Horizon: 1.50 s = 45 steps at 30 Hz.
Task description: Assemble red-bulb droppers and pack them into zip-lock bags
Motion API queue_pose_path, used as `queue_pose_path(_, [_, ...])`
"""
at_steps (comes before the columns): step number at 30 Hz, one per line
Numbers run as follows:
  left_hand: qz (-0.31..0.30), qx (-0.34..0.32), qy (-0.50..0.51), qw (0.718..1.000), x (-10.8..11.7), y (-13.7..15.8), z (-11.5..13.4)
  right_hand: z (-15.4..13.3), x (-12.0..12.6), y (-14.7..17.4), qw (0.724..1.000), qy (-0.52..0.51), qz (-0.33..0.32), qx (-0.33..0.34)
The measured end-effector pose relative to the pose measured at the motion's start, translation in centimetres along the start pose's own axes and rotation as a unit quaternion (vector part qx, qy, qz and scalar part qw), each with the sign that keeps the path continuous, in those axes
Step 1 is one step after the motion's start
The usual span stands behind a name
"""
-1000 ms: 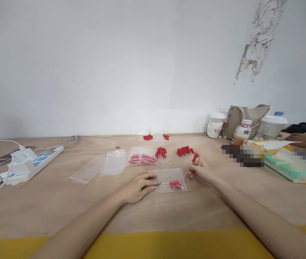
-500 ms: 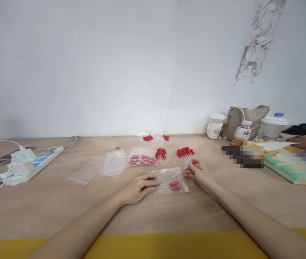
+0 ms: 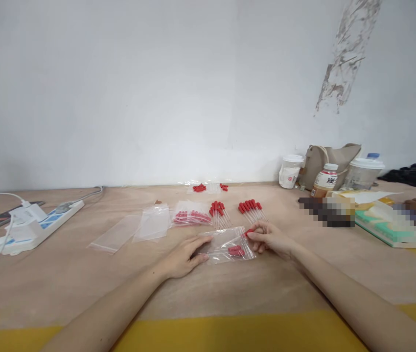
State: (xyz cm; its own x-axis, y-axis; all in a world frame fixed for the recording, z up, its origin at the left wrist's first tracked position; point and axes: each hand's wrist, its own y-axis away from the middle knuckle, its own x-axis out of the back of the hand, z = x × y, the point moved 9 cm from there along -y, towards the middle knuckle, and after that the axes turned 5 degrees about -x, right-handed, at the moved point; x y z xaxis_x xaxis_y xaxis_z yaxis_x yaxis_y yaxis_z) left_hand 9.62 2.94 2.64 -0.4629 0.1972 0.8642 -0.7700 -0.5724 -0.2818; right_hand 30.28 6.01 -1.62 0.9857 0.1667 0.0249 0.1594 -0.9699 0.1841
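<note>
My right hand (image 3: 268, 238) pinches a dropper by its red bulb (image 3: 249, 232) at the right end of a clear zip bag (image 3: 217, 243). The dropper's thin stem reaches left into the bag's opening. Inside the bag lie a few red-bulbed droppers (image 3: 236, 251). My left hand (image 3: 188, 255) rests on the bag's left end, fingers stretched and thumb apart, touching the plastic. Beyond the bag are two fanned groups of glass-like droppers, one to the right (image 3: 251, 207) and one nearer the middle (image 3: 217, 210).
A filled bag of droppers (image 3: 192, 216) lies beside flat zip bags (image 3: 152, 222). Loose red bulbs (image 3: 199, 187) sit near the wall. A power strip (image 3: 52, 222) with cables is left. At right are a paper cup (image 3: 290, 173), a bottle (image 3: 324, 182), a handbag and another person's hand.
My right hand has moved left and slightly down, carrying the dropper's stem into the bag. My left fingers have spread a little on the bag. The view has shifted slightly.
</note>
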Motion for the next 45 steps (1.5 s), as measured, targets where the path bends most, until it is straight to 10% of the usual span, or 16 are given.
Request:
queue_pose_path(6, [-0.004,0.009,-0.007,1.0,0.0,0.0,-0.2,-0.9,-0.5,-0.5,0.988,0.127,0.044,0.082])
queue_pose_path(10, [-0.007,0.009,-0.007,1.0,-0.1,0.0,-0.3,0.1,0.8,-0.9,0.986,0.145,0.086,0.012])
queue_pose_path(23, [-0.003,0.009,-0.008,1.0,-0.1,0.0,-0.4,-1.2,-2.6,-0.5,0.983,0.136,-0.041,0.117])
queue_pose_path(30, [-0.005,-0.001,-0.011,1.0,-0.1,-0.1,-0.1,-0.2,-0.9,-0.7,0.989,0.145,-0.005,0.017])
queue_pose_path(36, [-0.016,-0.007,-0.006,1.0,-0.2,-0.1,0.1,-4.4,6.4,-2.0,0.876,0.363,0.3,0.101])
queue_pose_path(45, [-0.015,-0.012,-0.003,1.0,-0.2,-0.1,0.3,-5.3,8.2,-5.7,0.812,0.45,0.373,0.004])
